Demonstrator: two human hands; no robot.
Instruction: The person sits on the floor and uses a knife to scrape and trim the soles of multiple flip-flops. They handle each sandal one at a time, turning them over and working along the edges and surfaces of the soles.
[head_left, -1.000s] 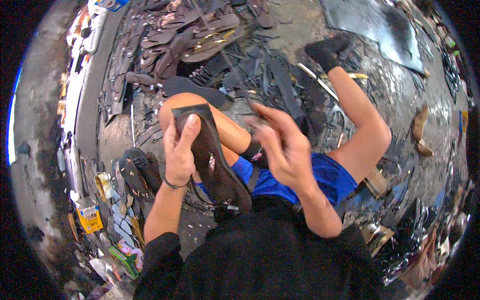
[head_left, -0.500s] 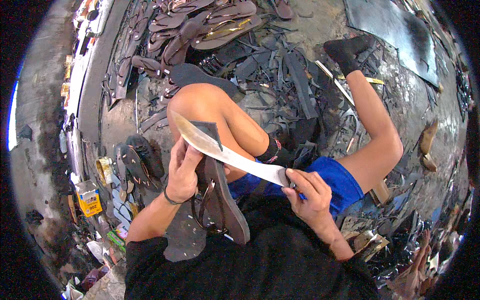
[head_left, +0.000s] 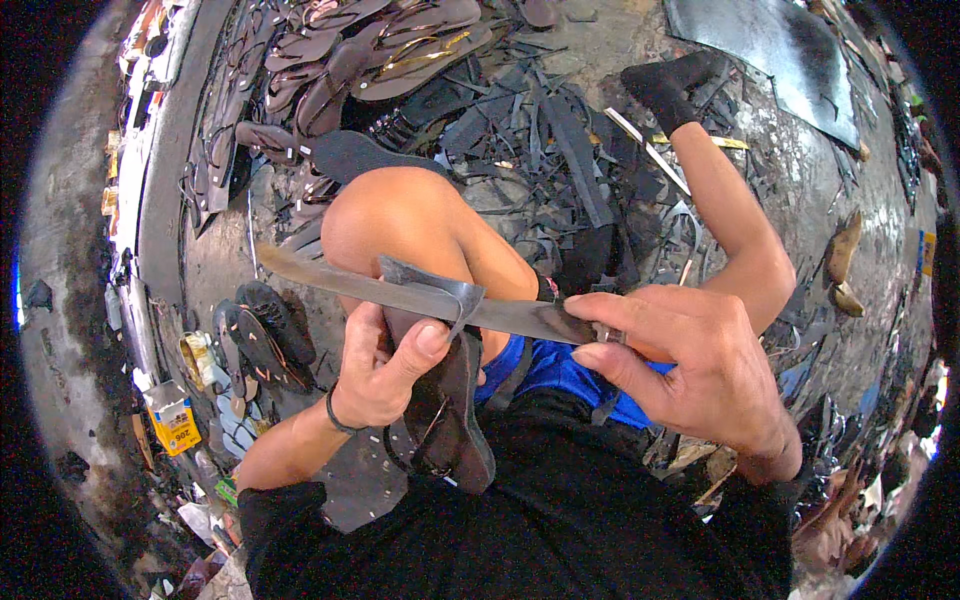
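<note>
While your left hand (head_left: 385, 372) is gripping sandal (head_left: 456, 395), right hand (head_left: 690, 350) knife (head_left: 380, 292), the strip (head_left: 468, 301) is curling, seemingly only part-cut.

The knife blade (head_left: 415, 296) looks dull grey to me, turning brownish toward its tip, and the sandal (head_left: 455, 395) is dark brown. I see a plain black shirt (head_left: 520, 500), bright blue shorts (head_left: 530, 375) and a black sock (head_left: 670, 88). Among the brown sandals in the pile (head_left: 325, 100), 1 wears a gold strap (head_left: 430, 50). The scraps (head_left: 580, 165) are charcoal, the box (head_left: 173, 425) mostly yellow, the sheet (head_left: 765, 60) silvery grey, darkly smudged.
</note>
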